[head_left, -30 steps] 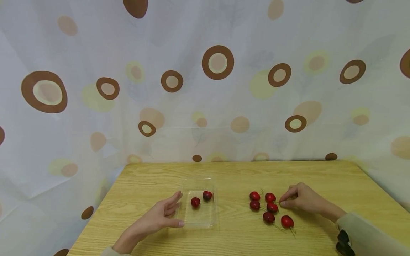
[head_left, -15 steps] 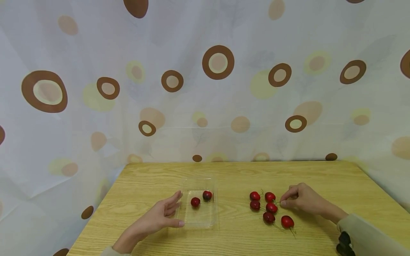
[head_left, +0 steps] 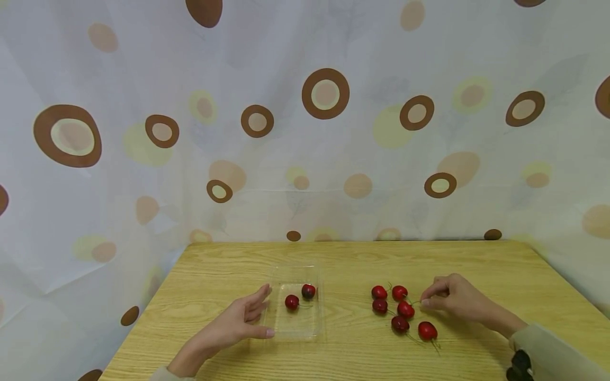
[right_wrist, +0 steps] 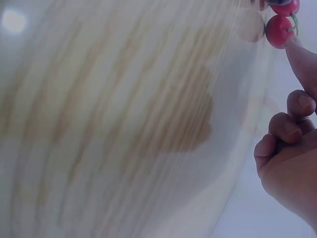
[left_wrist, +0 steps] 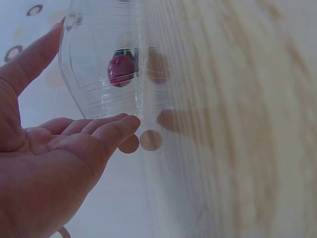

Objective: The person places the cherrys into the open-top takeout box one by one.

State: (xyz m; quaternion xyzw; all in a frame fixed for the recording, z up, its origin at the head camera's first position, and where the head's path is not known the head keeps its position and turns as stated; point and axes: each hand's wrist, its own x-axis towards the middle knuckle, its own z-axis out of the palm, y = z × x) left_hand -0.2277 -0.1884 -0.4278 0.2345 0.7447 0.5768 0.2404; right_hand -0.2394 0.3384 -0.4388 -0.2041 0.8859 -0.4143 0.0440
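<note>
I see the left hand [head_left: 238, 321] resting on the light wooden table [head_left: 343, 259] with its fingers straight and its thumb extended, cupping the near-left side of the clear shallow plastic tray [head_left: 296, 328]; the fingertips touch the tray wall, and nothing is gripped. Inside the tray lie two dark red cherries [head_left: 292, 301], close together toward its far half. In the left wrist view, one of them shows through the clear wall just past the fingers [left_wrist: 106, 129]. The right hand [head_left: 455, 300] rests to the right of a loose group of six red cherries with green stems [head_left: 400, 324] lying on the table, well apart from the tray. Its index finger and thumb are brought together at the stem of the nearest cherry [head_left: 405, 309], with the other fingers curled; I cannot tell whether the stem is pinched or only touched. A spotted white curtain [head_left: 305, 132] hangs behind the table.
</note>
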